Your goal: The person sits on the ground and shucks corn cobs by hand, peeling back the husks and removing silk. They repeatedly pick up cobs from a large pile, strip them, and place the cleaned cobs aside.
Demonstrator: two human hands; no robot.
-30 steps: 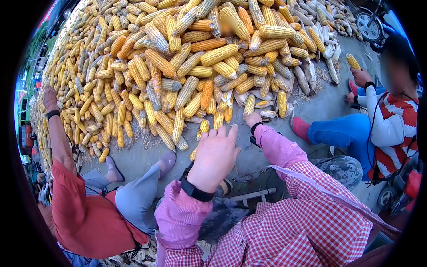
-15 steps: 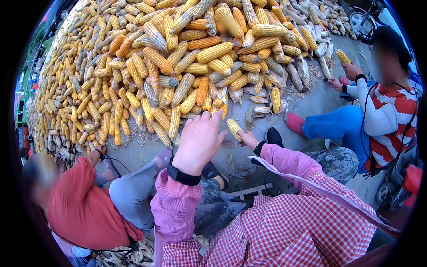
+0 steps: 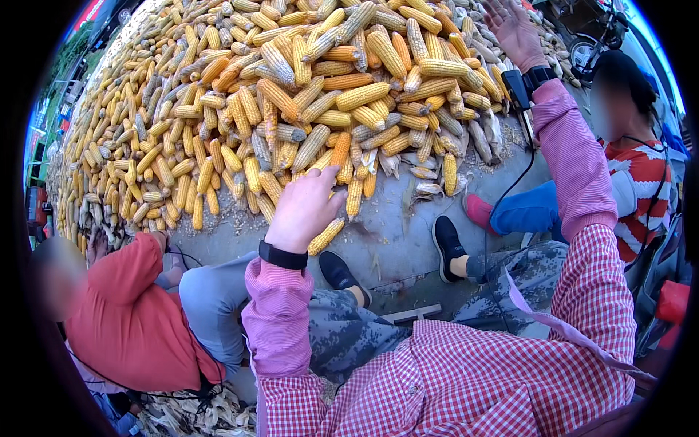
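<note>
My left hand (image 3: 304, 210) reaches over the near edge of a heap of husked yellow and orange corn cobs (image 3: 255, 109), back upward, fingers stretched and thumb apart, holding nothing that I can see. Just beside its wrist is a yellow corn cob (image 3: 325, 237); whether the hand touches it I cannot tell. Another corn cob (image 3: 354, 198) lies to the right of the fingertips. Raised at the upper right, my right hand (image 3: 517, 35) is open with its fingers spread and nothing in it. A black wristband with a cable (image 3: 518, 91) shows at that wrist.
A person in red (image 3: 142, 313) sits at my left by the heap. Another person in a red-and-white top (image 3: 641, 182) sits at my right, mostly behind my right arm. Dry husks (image 3: 196, 415) lie at the lower left. A motorcycle (image 3: 593, 44) stands at the far right.
My right hand has let go of its corn cob and swung up and right, opening. A cob now shows beside my left wrist. My left hand has shifted slightly left.
</note>
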